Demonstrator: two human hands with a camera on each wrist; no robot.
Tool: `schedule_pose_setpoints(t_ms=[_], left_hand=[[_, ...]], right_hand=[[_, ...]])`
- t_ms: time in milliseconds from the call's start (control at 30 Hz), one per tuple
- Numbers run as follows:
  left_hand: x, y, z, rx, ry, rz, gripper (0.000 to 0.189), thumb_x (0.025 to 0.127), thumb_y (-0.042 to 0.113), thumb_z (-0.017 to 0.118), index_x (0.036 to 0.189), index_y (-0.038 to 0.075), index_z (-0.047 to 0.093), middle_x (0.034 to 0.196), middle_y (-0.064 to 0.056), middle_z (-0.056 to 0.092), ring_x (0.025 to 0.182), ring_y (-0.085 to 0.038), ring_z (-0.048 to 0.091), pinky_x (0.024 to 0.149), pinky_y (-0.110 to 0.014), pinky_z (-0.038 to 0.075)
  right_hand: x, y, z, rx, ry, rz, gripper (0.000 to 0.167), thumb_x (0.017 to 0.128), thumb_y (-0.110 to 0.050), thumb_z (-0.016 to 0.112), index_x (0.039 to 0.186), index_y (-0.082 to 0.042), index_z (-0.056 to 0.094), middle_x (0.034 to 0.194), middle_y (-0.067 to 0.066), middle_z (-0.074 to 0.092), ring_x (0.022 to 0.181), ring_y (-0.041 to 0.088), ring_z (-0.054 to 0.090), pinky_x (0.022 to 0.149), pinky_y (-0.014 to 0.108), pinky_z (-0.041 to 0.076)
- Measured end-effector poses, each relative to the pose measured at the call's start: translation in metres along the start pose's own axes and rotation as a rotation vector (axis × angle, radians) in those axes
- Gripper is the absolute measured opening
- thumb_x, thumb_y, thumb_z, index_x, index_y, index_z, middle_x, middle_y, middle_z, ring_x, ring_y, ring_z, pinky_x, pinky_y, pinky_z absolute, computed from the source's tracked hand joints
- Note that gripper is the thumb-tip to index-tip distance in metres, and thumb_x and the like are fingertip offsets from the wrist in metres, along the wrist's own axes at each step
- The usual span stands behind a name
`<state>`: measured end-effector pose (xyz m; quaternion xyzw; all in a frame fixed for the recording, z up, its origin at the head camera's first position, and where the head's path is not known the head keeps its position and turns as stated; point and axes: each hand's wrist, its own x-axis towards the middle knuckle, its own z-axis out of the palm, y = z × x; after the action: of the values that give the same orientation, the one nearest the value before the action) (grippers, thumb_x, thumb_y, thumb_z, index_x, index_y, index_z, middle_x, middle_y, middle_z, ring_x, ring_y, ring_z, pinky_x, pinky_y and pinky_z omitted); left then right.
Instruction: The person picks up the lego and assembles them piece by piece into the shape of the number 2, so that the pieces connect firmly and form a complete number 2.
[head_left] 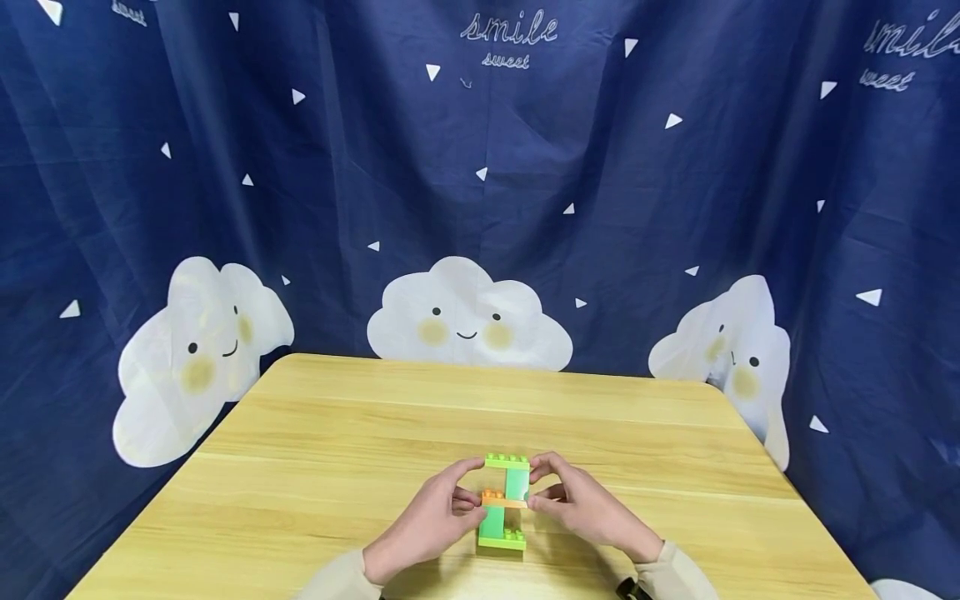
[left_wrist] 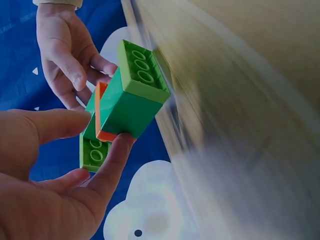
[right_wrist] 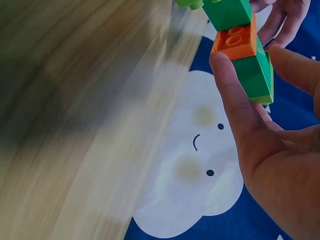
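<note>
Between both hands is a small tower of toy building bricks, shaped like an S. It has a lime plate (head_left: pixel 506 462) on top, a green block (head_left: pixel 517 483), an orange plate (head_left: pixel 514 503), another green block (head_left: pixel 492 523) and a lime plate (head_left: pixel 501 543) at the bottom. My left hand (head_left: pixel 429 521) grips the tower's left side with thumb and fingers. From the right, the fingertips of my right hand (head_left: pixel 588 507) hold the orange plate and upper part. The hollow underside of the lower lime plate (left_wrist: pixel 142 70) shows in the left wrist view, raised off the table.
A light wooden table (head_left: pixel 360 425) lies under the hands. Behind it hangs a dark blue curtain (head_left: pixel 315 208) printed with white clouds and triangles. A dark band (head_left: pixel 632 590) circles the right wrist near the sleeve.
</note>
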<state>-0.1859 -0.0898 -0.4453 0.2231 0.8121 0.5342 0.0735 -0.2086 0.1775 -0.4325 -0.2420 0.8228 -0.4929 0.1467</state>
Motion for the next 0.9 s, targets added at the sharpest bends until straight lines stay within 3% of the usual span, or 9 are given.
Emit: schedule_pose_setpoints(t_ms=[167,467,900], left_hand=[[0.0,-0.0008,0.0003,0.036,0.003,0.006,0.065,0.092,0.003,0.073,0.15,0.005,0.044,0.11,-0.013,0.066,0.097,-0.017,0.068,0.083,-0.022,0.057],[0.0021,-0.004,0.0006,0.07,0.019,0.016,0.064,0.09,-0.002,0.073,0.149,0.005,0.047,0.106,-0.008,0.067,0.092,-0.012,0.067,0.08,-0.019,0.056],[0.0044,-0.0085,0.0008,0.096,0.028,0.007,0.062,0.091,0.0,0.072,0.147,0.001,0.048,0.102,-0.004,0.07,0.09,-0.01,0.067,0.079,-0.018,0.056]], right_hand=[[-0.0002,0.0011,0.0011,0.002,0.002,0.003,0.044,0.103,-0.023,0.065,0.139,-0.006,0.047,0.126,0.014,0.057,0.109,0.029,0.069,0.082,0.034,0.06],[0.0025,0.0038,0.0049,0.043,-0.006,-0.056,0.054,0.094,-0.003,0.073,0.138,-0.004,0.041,0.119,0.018,0.056,0.104,0.037,0.071,0.082,0.026,0.06],[0.0026,0.0041,0.0075,0.03,0.006,-0.033,0.054,0.097,-0.01,0.072,0.141,-0.007,0.042,0.122,0.018,0.059,0.104,0.028,0.071,0.084,0.028,0.059]])
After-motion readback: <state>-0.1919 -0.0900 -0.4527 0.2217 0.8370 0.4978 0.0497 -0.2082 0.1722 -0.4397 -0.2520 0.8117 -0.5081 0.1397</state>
